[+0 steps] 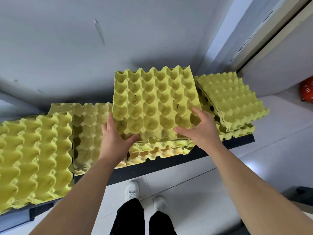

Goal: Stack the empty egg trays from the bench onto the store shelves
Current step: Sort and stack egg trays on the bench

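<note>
A yellow-green egg tray [152, 102] is tilted up, its far edge raised, above a low pile of trays [157, 150] on the dark bench [169, 164]. My left hand [115, 136] grips the tray's near left corner, thumb on top and fingers underneath. My right hand [198, 128] holds the near right corner, thumb on the tray's face and fingers over its right edge. The cups are empty.
More egg trays lie along the bench: a tall stack at the left [35, 158], a flat one behind it [89, 133], a skewed stack at the right [230, 102]. A grey wall rises behind. An orange basket [307, 89] stands far right. My feet stand on pale floor tiles.
</note>
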The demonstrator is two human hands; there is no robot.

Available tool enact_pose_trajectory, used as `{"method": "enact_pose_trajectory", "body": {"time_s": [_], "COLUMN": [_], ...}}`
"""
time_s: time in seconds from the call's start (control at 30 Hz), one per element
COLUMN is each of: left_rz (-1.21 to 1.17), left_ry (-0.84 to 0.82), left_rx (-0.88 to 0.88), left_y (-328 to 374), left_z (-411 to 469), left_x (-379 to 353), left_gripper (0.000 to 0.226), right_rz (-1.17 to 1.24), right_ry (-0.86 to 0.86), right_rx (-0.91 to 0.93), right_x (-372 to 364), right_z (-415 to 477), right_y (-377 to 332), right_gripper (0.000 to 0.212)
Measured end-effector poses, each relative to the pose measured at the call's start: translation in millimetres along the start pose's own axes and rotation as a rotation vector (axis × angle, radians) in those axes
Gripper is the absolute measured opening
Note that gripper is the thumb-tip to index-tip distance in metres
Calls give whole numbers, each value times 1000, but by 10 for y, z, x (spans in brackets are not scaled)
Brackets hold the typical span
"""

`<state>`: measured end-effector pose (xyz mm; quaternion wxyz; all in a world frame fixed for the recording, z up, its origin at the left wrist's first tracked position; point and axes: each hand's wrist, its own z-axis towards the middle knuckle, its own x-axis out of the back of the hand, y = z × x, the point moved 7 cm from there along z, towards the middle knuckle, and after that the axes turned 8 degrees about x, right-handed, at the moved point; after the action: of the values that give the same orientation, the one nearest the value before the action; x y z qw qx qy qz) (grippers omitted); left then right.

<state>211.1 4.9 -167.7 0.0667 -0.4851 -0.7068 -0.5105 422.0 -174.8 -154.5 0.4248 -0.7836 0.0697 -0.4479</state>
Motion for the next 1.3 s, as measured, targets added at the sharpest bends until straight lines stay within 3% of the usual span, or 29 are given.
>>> {"method": "enact_pose_trajectory", "body": {"time_s": [0.57, 1.03, 1.17, 1.3], "left_rz": [-139, -265, -330, -346], "left_ry": [144, 538, 706, 854], "left_rx": [-27, -142, -180, -284], "left_y": [327, 276, 53, -183], "left_z": [-629, -2017, -2627, -3266], "left_x": [613, 2734, 3490, 4290], "left_gripper": [112, 105, 69, 69], "right_rz": [3, -49, -20, 9], "right_ry": [-25, -51, -46, -46], "right_rx": [183, 655, 815, 947], "right_x": [526, 624, 455, 214], "right_z": [-250, -1313, -1846, -2466], "right_y": [-821, -3122, -3931, -4726], "right_gripper": [98, 98, 98, 97]}}
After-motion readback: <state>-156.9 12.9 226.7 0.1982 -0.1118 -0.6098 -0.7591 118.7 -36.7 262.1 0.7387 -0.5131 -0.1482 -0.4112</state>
